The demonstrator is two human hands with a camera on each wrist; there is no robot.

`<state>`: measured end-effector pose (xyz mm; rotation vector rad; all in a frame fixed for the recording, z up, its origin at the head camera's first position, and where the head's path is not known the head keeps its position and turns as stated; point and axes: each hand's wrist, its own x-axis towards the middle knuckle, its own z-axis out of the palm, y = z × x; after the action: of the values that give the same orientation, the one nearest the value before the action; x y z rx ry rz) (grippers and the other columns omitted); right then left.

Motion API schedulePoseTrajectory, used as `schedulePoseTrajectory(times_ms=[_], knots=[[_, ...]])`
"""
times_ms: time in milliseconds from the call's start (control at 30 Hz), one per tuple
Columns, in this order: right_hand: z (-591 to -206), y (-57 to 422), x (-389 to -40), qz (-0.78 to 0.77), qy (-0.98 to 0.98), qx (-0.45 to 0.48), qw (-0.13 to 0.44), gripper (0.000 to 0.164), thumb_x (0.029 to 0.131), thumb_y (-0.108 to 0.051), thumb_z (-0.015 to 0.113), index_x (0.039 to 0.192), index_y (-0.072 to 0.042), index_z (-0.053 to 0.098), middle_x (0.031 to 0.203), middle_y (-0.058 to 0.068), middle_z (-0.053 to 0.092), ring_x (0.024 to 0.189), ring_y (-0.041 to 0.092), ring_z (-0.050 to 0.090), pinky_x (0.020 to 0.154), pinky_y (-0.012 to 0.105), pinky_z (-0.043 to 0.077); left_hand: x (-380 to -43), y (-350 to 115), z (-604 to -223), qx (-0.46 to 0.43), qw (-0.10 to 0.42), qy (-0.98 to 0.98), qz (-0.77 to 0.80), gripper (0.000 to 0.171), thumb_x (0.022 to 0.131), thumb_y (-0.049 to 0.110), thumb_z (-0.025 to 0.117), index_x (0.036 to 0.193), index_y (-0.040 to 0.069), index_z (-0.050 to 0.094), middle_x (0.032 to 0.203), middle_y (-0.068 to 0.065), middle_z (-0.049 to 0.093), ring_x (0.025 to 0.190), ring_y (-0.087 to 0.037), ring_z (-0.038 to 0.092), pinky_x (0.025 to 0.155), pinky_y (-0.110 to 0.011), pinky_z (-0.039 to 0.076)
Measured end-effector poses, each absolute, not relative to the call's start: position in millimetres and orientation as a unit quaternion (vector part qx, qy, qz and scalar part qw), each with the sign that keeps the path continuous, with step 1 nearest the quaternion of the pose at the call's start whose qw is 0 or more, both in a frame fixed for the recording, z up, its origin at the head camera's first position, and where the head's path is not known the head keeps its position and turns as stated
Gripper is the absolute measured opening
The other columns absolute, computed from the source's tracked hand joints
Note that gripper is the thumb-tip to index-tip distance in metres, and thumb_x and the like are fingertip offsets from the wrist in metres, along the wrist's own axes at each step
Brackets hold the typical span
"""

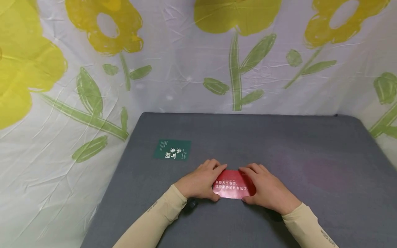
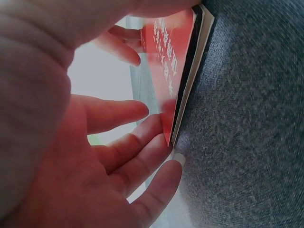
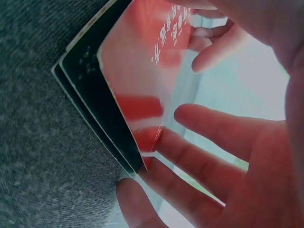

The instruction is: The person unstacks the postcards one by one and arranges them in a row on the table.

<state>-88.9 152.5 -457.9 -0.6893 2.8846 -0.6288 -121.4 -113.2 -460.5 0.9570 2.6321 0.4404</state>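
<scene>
A small stack of cards lies between my two hands, topped by a glossy red card [image 1: 230, 193] with white lettering. My left hand [image 1: 200, 181] grips the stack's left end, thumb at the near edge and fingers at the far edge. My right hand [image 1: 270, 189] holds the right end the same way. Under the red card, dark cards [image 3: 88, 78] stick out unevenly in the right wrist view. From the left wrist, the red card [image 2: 166, 61] slants above the pale and black edges beneath it, close over the grey cloth.
A dark green card [image 1: 162, 155] with white lettering lies flat at the left of the grey table [image 1: 248, 137]. A small dark object [image 1: 192, 204] shows by the left wrist. White curtains [image 1: 173, 69] with yellow flowers border the table's back and sides.
</scene>
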Motion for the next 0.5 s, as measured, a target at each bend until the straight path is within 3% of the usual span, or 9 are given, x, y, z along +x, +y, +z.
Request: schedulePoseTrajectory(times_ms=[500], knots=[[-459.5,153.7,-88.2,-0.213,0.948,-0.233,0.05,0.087,0.07,-0.031,0.099,0.146,-0.01,0.063,0.136,0.001,0.065,0.127,0.026,0.058,0.102,0.05,0.059,-118.8,-112.3,-458.7,0.332,0.161,0.917,0.149,0.102,0.079,0.038,0.092,0.165,0.012,0.043,0.142,-0.002,0.051,0.13,-0.018,0.047,0.112,-0.032,0.05]])
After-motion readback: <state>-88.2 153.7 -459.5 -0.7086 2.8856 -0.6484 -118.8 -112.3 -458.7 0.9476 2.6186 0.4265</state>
